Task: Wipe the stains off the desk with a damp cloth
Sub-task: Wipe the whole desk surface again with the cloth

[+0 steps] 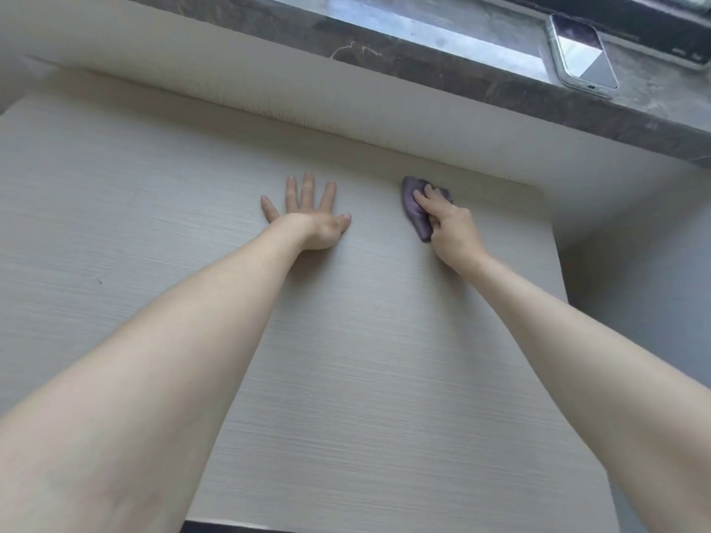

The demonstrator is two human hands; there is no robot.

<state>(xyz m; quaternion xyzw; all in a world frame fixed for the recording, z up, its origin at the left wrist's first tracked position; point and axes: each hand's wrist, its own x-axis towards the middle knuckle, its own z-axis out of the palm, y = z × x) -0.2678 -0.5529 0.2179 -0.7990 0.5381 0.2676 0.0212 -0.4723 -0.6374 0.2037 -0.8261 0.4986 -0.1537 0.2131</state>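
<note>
I log right hand (450, 225) gripping purple cloth (414, 211) on desk (346, 359), far right; left hand (307, 219) flat, fingers spread.

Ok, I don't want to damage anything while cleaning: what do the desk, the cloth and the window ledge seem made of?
The desk is probably laminated board, matte pale grey, judging by its fine straight grain lines. The cloth is soft purple fabric, maybe microfibre; it bunches with a slight sheen. The window ledge looks like dark polished stone, marble-like, with pale veins.
</note>
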